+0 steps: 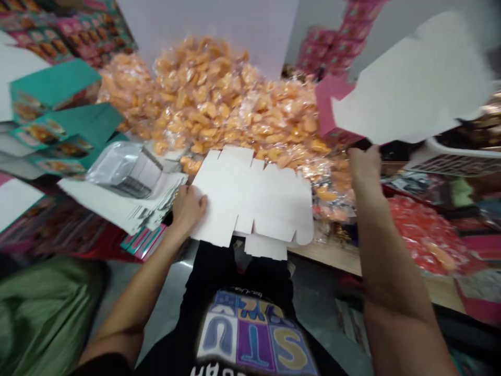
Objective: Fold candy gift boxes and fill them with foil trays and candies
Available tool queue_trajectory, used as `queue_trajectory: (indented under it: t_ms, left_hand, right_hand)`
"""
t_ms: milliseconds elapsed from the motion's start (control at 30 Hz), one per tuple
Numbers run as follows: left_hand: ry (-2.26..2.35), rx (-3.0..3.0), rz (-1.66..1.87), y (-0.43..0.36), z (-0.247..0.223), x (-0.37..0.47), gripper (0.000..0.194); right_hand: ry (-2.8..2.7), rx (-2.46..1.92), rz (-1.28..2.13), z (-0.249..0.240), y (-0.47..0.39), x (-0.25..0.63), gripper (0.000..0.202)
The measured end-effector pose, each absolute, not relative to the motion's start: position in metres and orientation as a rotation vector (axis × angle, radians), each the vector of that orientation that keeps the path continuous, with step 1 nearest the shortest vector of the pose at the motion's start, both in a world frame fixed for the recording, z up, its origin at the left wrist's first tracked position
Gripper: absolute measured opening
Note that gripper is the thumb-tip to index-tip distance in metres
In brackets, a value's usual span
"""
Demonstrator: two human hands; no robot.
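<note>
A flat white carton blank (258,201) with cut flaps lies in front of me, its near flaps over the table's edge. My left hand (188,208) is closed at the blank's left edge, with the thumb along it. Beside that hand is a stack of white cardboard blanks (117,201), topped by a clear plastic-wrapped block (124,168). At the right, my right hand (365,163) is raised and closed at the lower edge of a pink carton (326,107), whose white lid (415,83) stands open. The right fingers are partly hidden and blurred.
A heap of clear-wrapped orange pieces (211,94) covers the back. Green cartons (58,86) stand at the left. Right are a white plastic basket (457,156) and red wrapped pieces (426,235). Stacked pink boxes (332,49) rise behind. Green cloth (47,313) is at lower left.
</note>
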State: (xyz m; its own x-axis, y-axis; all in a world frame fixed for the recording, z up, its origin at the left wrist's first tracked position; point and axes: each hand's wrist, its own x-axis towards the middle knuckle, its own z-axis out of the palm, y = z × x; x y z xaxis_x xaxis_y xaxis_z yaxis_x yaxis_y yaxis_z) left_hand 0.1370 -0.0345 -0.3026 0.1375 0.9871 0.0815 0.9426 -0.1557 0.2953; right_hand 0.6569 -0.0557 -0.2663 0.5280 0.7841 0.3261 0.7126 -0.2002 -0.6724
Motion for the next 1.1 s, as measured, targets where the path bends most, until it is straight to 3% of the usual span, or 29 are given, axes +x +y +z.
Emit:
queue_trajectory:
  t_ms: [133,267,400,600,1100]
  left_hand:
    - [2.051,2.057,0.332,-0.027,-0.297,0.14,0.058]
    - [2.018,1.992,0.269,-0.021,-0.292,0.138,0.045]
    - [2.001,1.926,0.232,-0.021,-0.283,0.137,0.041]
    - [2.01,1.855,0.227,-0.029,-0.27,0.134,0.036]
    - [1.954,1.79,0.295,-0.036,-0.259,0.129,0.032]
  right_hand:
    - [-1.279,-2.019,0.0,-0.287,-0.092,0.594,0.075]
    - [-1.897,-1.944,0.003,-0.327,-0.149,0.501,0.067]
    - [-2.166,-2.001,-0.013,-0.357,-0.175,0.451,0.061]
    - [-2.166,-1.927,-0.234,-0.367,-0.171,0.449,0.065]
    - [-2.14,-1.869,-0.207,-0.371,-0.177,0.449,0.067]
